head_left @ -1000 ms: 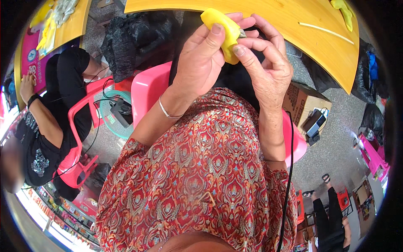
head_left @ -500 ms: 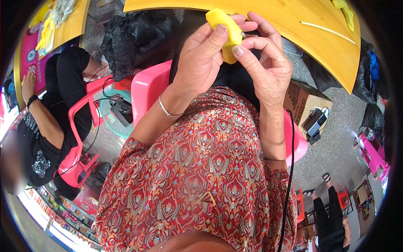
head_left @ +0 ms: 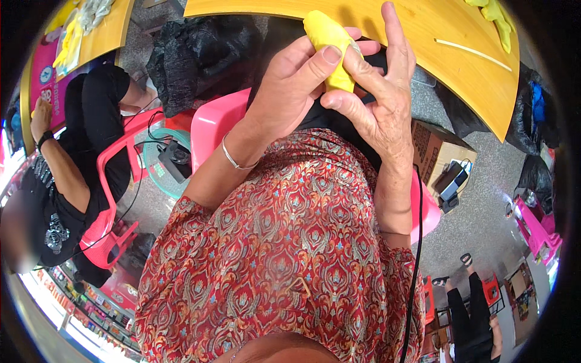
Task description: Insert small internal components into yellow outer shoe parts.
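A soft, rounded yellow fabric piece [head_left: 327, 31] is held up before my chest, near the table's edge. My left hand [head_left: 284, 91] is closed round it from the left, the thumb pressed on its front. My right hand [head_left: 387, 109] meets it from the right. The index fingertip lies on its side and the thumb is at its lower end, while another finger points upward. Whether something thin is pinched between the right fingers is too small to tell.
A yellow wooden table [head_left: 399, 24] curves ahead, bearing a thin pale stick [head_left: 472, 53] and more yellow fabric pieces [head_left: 499, 27]. A pink chair [head_left: 218, 118] is beneath me. A cardboard box [head_left: 433, 145] stands right, a black bag [head_left: 203, 57] left. Another person [head_left: 66, 166] sits at far left.
My right hand has spread and turned, one finger now raised high. Its index finger has moved up onto the yellow piece's side. My left hand keeps its hold.
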`<state>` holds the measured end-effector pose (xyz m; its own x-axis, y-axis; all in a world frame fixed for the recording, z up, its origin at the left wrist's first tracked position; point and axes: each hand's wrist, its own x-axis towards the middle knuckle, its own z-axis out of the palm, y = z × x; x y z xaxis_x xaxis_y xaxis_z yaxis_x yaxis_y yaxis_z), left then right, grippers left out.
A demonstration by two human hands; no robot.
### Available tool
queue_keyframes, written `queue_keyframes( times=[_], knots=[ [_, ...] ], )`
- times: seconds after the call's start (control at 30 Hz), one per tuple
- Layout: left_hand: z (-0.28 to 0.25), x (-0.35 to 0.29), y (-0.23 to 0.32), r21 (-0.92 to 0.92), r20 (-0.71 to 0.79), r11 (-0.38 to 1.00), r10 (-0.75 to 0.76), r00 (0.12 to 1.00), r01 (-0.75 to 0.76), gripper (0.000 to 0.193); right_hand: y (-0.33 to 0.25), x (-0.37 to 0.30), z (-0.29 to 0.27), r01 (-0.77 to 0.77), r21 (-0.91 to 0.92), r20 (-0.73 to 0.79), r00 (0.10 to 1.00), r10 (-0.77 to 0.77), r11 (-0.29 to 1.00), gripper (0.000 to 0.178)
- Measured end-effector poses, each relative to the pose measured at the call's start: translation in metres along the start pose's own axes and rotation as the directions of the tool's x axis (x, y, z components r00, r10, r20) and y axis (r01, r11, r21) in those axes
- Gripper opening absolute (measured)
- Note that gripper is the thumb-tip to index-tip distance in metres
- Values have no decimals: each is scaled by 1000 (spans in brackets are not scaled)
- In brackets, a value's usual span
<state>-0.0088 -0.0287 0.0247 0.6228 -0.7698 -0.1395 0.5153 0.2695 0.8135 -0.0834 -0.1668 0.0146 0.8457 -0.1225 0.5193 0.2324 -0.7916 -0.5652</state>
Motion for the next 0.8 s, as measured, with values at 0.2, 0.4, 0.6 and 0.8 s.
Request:
queue_keyframes(
  times=[0.2,0.4,0.6,0.8],
  knots=[
    [-3,4,11,-92,-21,995,32,999,-34,44,-4,9,3,-139,484,54,990,129,864,50],
    [-10,3,15,-104,57,994,39,998,-33,49,-10,1,-2,-180,448,42,983,181,876,50],
    [0,-3,21,-66,15,997,36,999,-35,48,-22,3,-9,-49,-52,96,994,54,997,61],
    [16,-16,29,35,72,997,65,995,-67,44,-28,5,-17,9,-7,24,1000,-9,1000,69]
  ],
)
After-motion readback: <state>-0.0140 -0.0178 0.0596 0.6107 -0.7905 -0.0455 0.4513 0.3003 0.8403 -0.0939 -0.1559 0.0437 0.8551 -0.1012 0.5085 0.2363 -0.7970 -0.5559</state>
